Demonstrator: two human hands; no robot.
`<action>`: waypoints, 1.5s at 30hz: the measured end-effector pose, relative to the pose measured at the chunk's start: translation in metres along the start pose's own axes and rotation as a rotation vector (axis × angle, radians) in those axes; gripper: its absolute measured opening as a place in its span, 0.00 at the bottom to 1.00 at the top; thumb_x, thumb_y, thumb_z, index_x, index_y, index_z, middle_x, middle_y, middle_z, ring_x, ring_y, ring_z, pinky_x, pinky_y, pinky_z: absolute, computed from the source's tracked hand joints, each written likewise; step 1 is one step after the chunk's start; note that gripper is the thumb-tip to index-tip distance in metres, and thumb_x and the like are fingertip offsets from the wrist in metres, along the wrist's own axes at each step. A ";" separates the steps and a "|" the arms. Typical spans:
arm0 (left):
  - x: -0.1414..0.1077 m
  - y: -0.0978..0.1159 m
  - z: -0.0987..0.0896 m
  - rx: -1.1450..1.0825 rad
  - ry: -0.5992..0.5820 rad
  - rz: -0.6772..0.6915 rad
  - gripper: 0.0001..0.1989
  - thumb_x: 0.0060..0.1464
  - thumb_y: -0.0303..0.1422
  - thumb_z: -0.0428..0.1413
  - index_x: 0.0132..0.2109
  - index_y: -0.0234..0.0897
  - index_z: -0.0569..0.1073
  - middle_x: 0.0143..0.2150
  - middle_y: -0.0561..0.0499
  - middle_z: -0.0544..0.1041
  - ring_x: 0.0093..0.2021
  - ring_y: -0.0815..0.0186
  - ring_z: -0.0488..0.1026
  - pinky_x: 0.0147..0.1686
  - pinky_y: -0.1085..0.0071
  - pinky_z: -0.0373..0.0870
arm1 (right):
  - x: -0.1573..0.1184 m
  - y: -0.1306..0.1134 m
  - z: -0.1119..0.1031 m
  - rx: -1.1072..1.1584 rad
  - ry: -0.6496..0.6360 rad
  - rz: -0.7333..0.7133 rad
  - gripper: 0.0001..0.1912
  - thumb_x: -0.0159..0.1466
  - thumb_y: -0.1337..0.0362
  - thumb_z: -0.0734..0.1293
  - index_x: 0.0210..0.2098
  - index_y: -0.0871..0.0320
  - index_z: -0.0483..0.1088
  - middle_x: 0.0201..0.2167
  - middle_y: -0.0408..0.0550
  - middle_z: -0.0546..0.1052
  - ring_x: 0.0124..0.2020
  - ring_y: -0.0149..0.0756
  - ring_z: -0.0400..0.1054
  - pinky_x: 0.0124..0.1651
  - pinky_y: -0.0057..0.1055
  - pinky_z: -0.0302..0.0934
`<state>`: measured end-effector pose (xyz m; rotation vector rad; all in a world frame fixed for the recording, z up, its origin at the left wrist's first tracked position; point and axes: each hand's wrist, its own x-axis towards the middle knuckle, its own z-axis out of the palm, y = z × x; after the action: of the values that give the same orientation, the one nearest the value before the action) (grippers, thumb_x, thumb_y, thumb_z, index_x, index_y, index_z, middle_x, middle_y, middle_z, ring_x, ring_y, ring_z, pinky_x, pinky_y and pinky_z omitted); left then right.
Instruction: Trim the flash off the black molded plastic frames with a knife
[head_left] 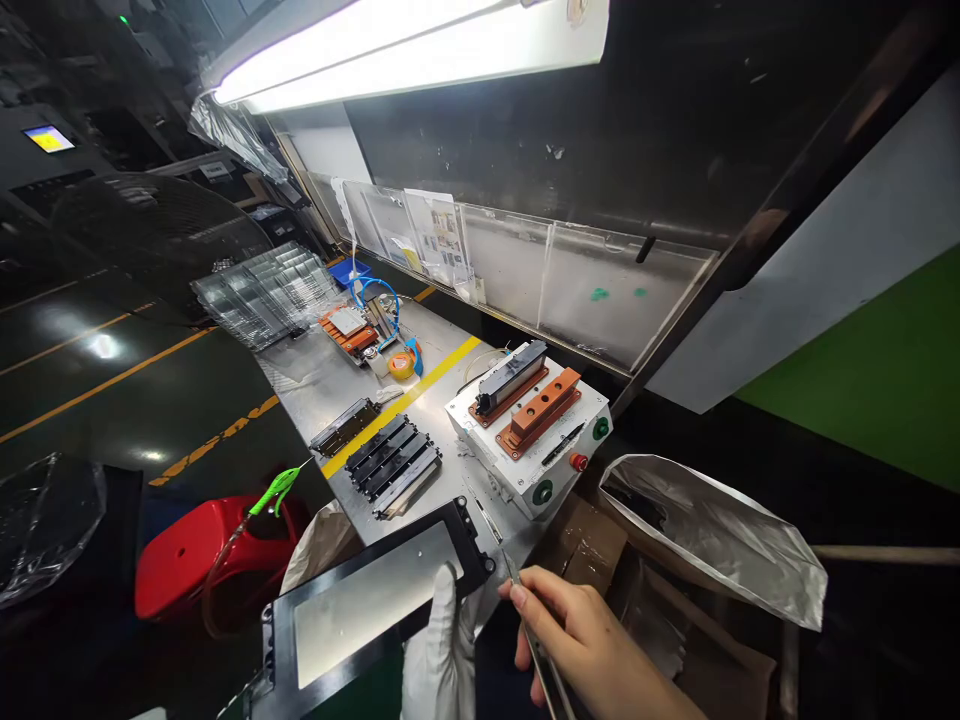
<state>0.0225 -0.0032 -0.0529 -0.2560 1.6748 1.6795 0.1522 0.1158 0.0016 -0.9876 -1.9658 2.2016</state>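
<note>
The left grip (439, 645), white-gloved, is closed on the lower edge of a black-framed metal plate (367, 610), holding it tilted above the floor, with the gloved thumb across its silver face. The right grip (592, 635), bare, is clenched on steel tweezers (541, 672), their upper end just beside the plate's right corner. Beyond the plate, a steel surface (315, 420) carries a row of black modules (391, 465) and a white control box (517, 480) with orange fixtures and 3 round buttons. A silver foil bag (712, 535) stands to the right.
</note>
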 end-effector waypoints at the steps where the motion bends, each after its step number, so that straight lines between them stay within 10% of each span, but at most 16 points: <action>1: -0.001 0.000 0.000 0.009 0.001 -0.015 0.08 0.53 0.31 0.64 0.42 0.34 0.81 0.36 0.47 0.84 0.53 0.51 0.76 0.66 0.54 0.56 | 0.000 0.002 0.004 0.040 -0.002 0.019 0.24 0.69 0.43 0.54 0.36 0.56 0.67 0.24 0.41 0.74 0.19 0.30 0.71 0.22 0.24 0.59; 8: -0.020 0.023 0.028 -0.143 -0.009 -0.155 0.13 0.64 0.30 0.54 0.35 0.35 0.82 0.33 0.48 0.84 0.42 0.59 0.81 0.59 0.61 0.68 | 0.000 0.003 0.013 0.126 0.018 0.055 0.28 0.66 0.38 0.56 0.40 0.57 0.67 0.22 0.40 0.73 0.17 0.30 0.70 0.19 0.22 0.56; 13: -0.033 0.040 0.048 -0.292 0.117 -0.235 0.21 0.66 0.25 0.49 0.26 0.35 0.80 0.28 0.49 0.83 0.34 0.64 0.82 0.64 0.58 0.59 | -0.003 -0.002 0.012 0.141 0.020 0.061 0.27 0.66 0.39 0.57 0.37 0.58 0.67 0.21 0.40 0.73 0.16 0.29 0.69 0.19 0.21 0.55; 31: -0.021 0.018 0.028 -0.067 0.017 -0.132 0.08 0.60 0.27 0.58 0.35 0.30 0.81 0.33 0.43 0.84 0.45 0.54 0.80 0.64 0.52 0.59 | -0.003 -0.004 0.009 0.029 0.009 0.040 0.22 0.69 0.45 0.55 0.31 0.57 0.63 0.20 0.40 0.72 0.15 0.28 0.67 0.18 0.22 0.53; 38: -0.020 0.012 0.022 0.038 0.053 0.018 0.05 0.55 0.28 0.61 0.39 0.38 0.82 0.36 0.50 0.84 0.54 0.52 0.75 0.66 0.54 0.54 | -0.003 0.001 -0.016 -0.626 0.278 -0.339 0.21 0.74 0.57 0.47 0.42 0.55 0.67 0.35 0.48 0.75 0.37 0.39 0.72 0.40 0.34 0.63; 45: -0.014 0.009 0.016 0.010 0.028 0.027 0.10 0.47 0.21 0.64 0.36 0.39 0.83 0.38 0.50 0.84 0.61 0.48 0.67 0.65 0.59 0.57 | 0.006 0.001 -0.021 -1.175 0.380 -0.519 0.13 0.65 0.52 0.67 0.37 0.55 0.69 0.28 0.43 0.74 0.26 0.39 0.71 0.27 0.33 0.53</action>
<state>0.0322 0.0079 -0.0354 -0.2541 1.7134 1.6942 0.1577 0.1369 -0.0018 -0.6702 -2.7878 0.4420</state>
